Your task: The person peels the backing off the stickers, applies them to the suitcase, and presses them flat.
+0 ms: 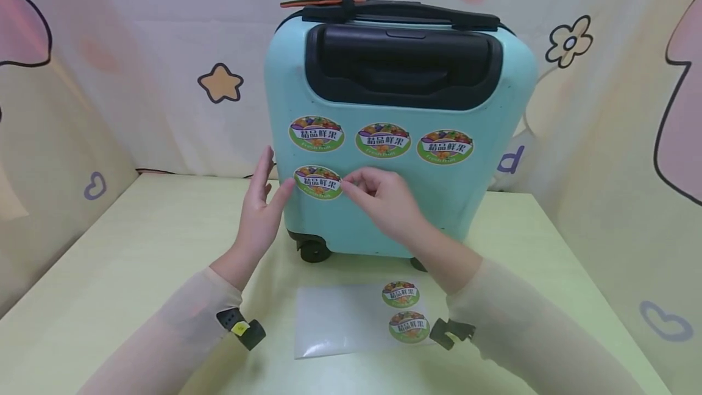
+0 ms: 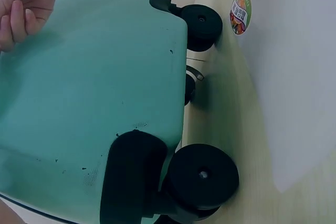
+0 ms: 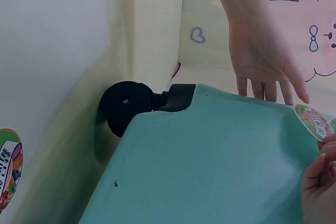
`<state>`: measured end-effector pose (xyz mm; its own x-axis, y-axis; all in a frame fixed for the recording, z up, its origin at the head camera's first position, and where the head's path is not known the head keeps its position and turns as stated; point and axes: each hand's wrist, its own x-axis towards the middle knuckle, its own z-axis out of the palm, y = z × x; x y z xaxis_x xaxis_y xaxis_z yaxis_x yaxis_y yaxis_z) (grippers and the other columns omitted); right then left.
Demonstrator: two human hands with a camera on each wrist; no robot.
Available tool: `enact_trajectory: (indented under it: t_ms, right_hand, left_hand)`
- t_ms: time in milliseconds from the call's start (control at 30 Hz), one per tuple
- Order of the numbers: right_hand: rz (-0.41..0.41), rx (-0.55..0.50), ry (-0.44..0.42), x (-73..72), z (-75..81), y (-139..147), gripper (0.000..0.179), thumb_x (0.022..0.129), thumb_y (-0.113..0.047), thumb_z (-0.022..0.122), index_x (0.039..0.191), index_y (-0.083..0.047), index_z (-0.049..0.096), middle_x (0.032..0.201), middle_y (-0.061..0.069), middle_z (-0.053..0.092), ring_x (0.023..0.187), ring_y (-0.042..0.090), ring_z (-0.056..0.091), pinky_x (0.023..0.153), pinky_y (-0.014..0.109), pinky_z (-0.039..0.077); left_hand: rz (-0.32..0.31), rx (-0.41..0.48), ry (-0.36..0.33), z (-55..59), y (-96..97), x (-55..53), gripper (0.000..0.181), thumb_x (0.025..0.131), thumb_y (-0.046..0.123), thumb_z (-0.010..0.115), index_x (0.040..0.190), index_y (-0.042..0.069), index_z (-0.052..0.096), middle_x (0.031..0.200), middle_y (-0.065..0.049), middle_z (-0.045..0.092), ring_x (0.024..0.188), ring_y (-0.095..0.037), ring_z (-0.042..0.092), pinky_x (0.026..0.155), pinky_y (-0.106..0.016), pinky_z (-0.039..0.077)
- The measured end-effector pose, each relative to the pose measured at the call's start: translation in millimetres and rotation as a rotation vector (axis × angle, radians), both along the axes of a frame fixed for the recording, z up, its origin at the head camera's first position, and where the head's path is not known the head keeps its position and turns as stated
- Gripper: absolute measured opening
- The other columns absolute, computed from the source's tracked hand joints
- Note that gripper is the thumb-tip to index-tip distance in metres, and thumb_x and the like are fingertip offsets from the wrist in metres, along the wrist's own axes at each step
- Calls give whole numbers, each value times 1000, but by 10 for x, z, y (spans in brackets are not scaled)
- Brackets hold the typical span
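- Your right hand (image 1: 390, 203) pinches the sticker (image 1: 317, 183) by its right tip, long axis sideways.
- Your left hand (image 1: 260, 213), fingers straight, flanks the suitcase's (image 1: 342, 227) left edge.

"How does the light look to us?"

"From the head view we see soft, even brightness, some glare low on the sheet (image 1: 334, 322), and faint shadows across the table (image 1: 181, 218)."

"And from the wrists?"

"Both look dimmer to us: in the left, a darker band beside the wheels (image 2: 202, 27); in the right, soft shadow on the suitcase (image 3: 210, 166) near the right hand (image 3: 321, 192). We find lettering on the stickers (image 1: 318, 183) slightly soft."
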<state>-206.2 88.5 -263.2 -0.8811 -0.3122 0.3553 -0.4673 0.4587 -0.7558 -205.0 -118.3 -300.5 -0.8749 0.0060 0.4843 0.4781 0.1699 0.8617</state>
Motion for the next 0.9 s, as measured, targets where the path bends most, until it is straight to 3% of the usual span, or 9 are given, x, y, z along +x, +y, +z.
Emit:
enact_trajectory:
  t_ms: [900]
  right_hand:
    - [-65,-7,72,-24,1,-98,16,91,-18,61,97,-5,69,58,3,49,53,18,42,49,26,33]
  left_hand:
    - [-38,57,18,31,69,-85,63,96,17,52,149,10,19,150,-4,28,137,-16,24,109,-47,18]
